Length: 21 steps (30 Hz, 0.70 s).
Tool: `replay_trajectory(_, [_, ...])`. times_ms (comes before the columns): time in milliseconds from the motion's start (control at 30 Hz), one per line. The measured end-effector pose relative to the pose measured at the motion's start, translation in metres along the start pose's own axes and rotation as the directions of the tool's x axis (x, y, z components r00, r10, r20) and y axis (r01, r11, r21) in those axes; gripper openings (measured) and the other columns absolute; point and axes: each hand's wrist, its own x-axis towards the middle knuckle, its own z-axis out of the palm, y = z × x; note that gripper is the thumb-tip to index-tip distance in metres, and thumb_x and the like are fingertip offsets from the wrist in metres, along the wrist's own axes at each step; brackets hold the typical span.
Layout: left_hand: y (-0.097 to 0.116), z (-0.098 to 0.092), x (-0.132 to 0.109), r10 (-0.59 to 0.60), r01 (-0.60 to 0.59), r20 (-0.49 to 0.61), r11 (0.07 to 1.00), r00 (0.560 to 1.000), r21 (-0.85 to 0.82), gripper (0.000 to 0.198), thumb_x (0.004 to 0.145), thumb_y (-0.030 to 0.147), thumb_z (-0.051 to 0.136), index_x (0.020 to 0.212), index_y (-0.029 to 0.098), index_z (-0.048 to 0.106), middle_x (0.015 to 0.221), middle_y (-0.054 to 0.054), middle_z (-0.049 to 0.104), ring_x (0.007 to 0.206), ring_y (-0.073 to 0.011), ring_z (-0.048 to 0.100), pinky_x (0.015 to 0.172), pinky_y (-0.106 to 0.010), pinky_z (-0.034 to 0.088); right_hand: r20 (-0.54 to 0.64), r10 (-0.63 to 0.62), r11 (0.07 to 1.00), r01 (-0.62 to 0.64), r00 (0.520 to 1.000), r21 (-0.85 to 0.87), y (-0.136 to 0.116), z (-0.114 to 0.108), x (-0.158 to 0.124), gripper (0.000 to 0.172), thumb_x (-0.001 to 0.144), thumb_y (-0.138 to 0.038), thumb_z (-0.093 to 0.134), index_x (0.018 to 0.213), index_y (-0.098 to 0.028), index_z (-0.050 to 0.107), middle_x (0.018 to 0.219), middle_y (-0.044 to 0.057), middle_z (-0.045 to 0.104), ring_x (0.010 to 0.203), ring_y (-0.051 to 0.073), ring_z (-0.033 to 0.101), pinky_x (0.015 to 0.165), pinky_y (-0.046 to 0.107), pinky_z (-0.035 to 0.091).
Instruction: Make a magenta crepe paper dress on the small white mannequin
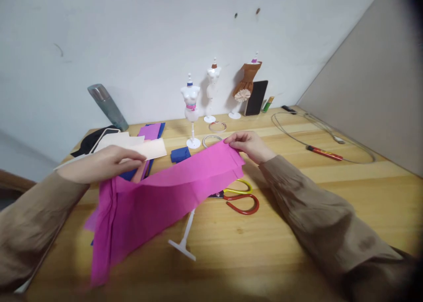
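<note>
A long strip of magenta crepe paper (172,196) spans the space between both hands, its left end folded and hanging down. My right hand (247,144) pinches its upper right corner between thumb and fingers. At the upper left edge, my left hand (112,163) holds the strip, its fingers pointing right and partly hiding the grip. Beneath the paper lie scissors (243,204) with one yellow and one red handle, the blades covered. A white T-shaped stand (185,242) pokes out below the strip.
Three small white mannequins stand at the back: one with a pink waist band (191,97), one bare (213,84), one in a brown dress (247,79). A bottle (109,108) leans on the wall. Folded blue paper (180,155), pale sheets (153,149) and a cable (294,137) lie about.
</note>
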Motion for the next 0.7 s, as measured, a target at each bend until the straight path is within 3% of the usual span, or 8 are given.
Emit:
replay_trajectory(100, [0.026,-0.014,0.082,0.044,-0.044,0.019,0.999,0.999,-0.015,0.050,0.093,0.048,0.041,0.125,0.018,0.066,0.128,-0.008,0.068,0.113,-0.0227,0.062,0.098,-0.030,0.045,0.009,-0.033,0.999,0.033,0.999,-0.020,-0.009,0.006,-0.005,0.011,0.061,-0.022,0.080,0.070,-0.019,0.075,0.075,0.004,0.073,0.063,0.013,0.060,0.056,0.026,0.048])
replay_trajectory(167, [0.046,-0.009,0.115,0.101,-0.098,0.027,0.989,0.994,-0.109,0.052,0.094,0.044,0.040,0.135,0.017,0.057,0.141,-0.009,0.058,0.124,-0.0222,0.057,0.104,-0.030,0.041,0.009,-0.044,0.999,0.045,0.999,-0.027,-0.014,0.010,-0.009,0.010,0.062,-0.023,0.080,0.070,-0.020,0.075,0.079,0.004,0.074,0.067,0.014,0.061,0.060,0.027,0.050])
replay_trajectory(267, [0.070,0.010,0.142,0.142,-0.125,0.057,0.964,0.988,-0.236,0.048,0.096,0.045,0.036,0.126,0.018,0.061,0.139,-0.009,0.059,0.125,-0.0218,0.054,0.107,-0.030,0.039,0.001,-0.037,0.999,0.037,0.999,-0.026,-0.018,0.015,-0.013,0.010,0.064,-0.023,0.079,0.073,-0.020,0.075,0.077,0.003,0.073,0.064,0.014,0.060,0.059,0.028,0.049])
replay_trajectory(367, [0.082,0.029,0.161,0.249,-0.212,0.114,0.941,0.962,-0.262,0.046,0.097,0.043,0.032,0.117,0.017,0.065,0.129,-0.009,0.065,0.117,-0.0212,0.058,0.105,-0.031,0.041,-0.005,-0.013,1.000,0.013,1.000,-0.015,-0.020,0.017,-0.015,0.009,0.065,-0.020,0.077,0.073,-0.020,0.075,0.074,0.003,0.073,0.060,0.013,0.058,0.056,0.027,0.048])
replay_trajectory(467, [0.085,0.039,0.175,0.205,-0.174,0.117,0.957,0.972,-0.230,0.046,0.097,0.038,0.030,0.110,0.013,0.066,0.122,-0.012,0.067,0.113,-0.0223,0.060,0.103,-0.033,0.042,-0.017,0.006,1.000,-0.006,1.000,0.005,-0.021,0.018,-0.016,0.009,0.065,-0.015,0.076,0.072,-0.019,0.075,0.071,0.002,0.071,0.057,0.012,0.056,0.053,0.025,0.046])
replay_trajectory(533, [0.088,0.044,0.174,0.132,-0.116,0.055,0.965,0.990,-0.234,0.047,0.098,0.037,0.027,0.111,0.012,0.065,0.122,-0.013,0.067,0.113,-0.0236,0.060,0.102,-0.034,0.042,-0.028,0.027,0.999,-0.026,0.999,0.032,-0.023,0.018,-0.016,0.009,0.066,-0.014,0.074,0.074,-0.018,0.074,0.068,0.001,0.070,0.055,0.011,0.055,0.051,0.024,0.046])
replay_trajectory(633, [0.100,0.050,0.152,0.114,-0.127,-0.064,0.961,0.991,-0.245,0.055,0.096,0.052,0.034,0.134,0.016,0.051,0.131,-0.014,0.063,0.119,-0.0272,0.060,0.101,-0.037,0.044,-0.010,0.093,0.991,-0.092,0.996,0.097,-0.030,0.016,-0.017,0.011,0.071,-0.011,0.066,0.076,-0.018,0.074,0.069,0.003,0.071,0.055,0.012,0.058,0.053,0.025,0.050])
replay_trajectory(700, [0.109,0.056,0.130,0.117,-0.128,-0.070,0.975,0.991,-0.184,0.082,0.085,0.061,0.053,0.149,0.014,0.032,0.142,-0.020,0.054,0.126,-0.0340,0.055,0.101,-0.042,0.046,0.021,0.137,0.981,-0.139,0.990,0.139,-0.036,0.014,-0.018,0.019,0.070,-0.006,0.059,0.076,-0.017,0.074,0.071,0.005,0.072,0.057,0.013,0.061,0.056,0.027,0.054])
